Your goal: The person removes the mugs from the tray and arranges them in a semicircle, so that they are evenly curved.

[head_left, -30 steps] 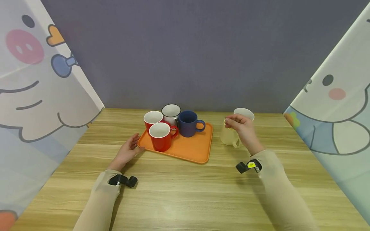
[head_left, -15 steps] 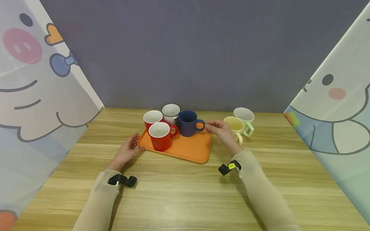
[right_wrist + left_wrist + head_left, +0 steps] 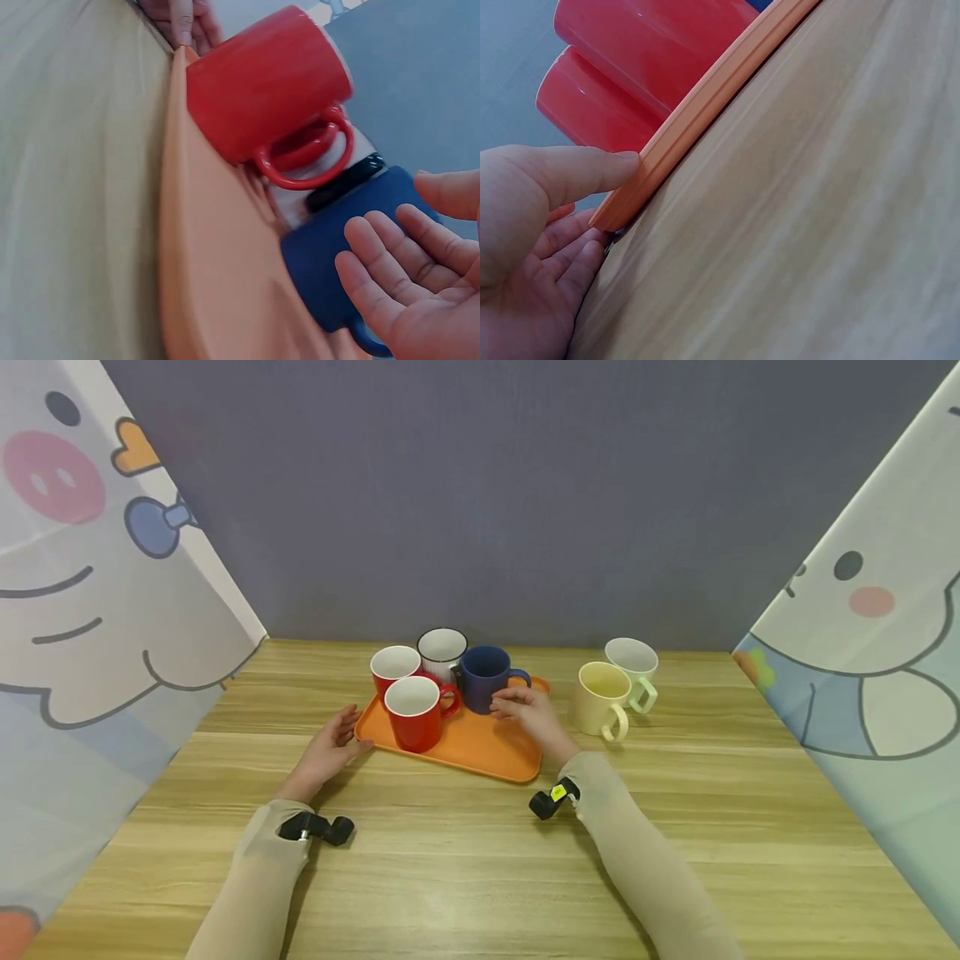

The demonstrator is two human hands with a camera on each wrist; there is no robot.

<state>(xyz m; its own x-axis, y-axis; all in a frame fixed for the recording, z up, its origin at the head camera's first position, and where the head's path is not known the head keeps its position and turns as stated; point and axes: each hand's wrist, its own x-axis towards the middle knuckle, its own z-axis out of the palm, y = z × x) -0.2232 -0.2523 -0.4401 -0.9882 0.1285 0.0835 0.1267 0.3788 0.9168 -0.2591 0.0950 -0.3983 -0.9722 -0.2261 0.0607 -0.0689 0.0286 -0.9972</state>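
My left hand point(image 3: 330, 750) holds the left corner of an orange tray point(image 3: 491, 747), thumb against its front wall and fingers round the left side. On the tray stand a front red mug point(image 3: 415, 724), a second red mug point(image 3: 384, 676) behind it, a white mug with a black rim point(image 3: 448, 667) and a navy blue mug point(image 3: 483, 692). Over the tray's right part, my right hand point(image 3: 531, 714) is just in front of the blue mug. In the right wrist view its fingers point(image 3: 379, 259) are loosely extended, palm showing, with nothing held; they overlap the blue mug.
To the right of the tray a pale yellow mug point(image 3: 597, 703) stands on the wooden table point(image 3: 420, 860), handle toward the front right. A white mug with a pale green handle point(image 3: 632, 658) is behind it. A grey wall point(image 3: 495, 502) rises along the table's back edge.
My right hand has left the pale yellow mug and moved left, passing the blue mug's handle to a place before that mug. My left hand has stayed at the tray corner.
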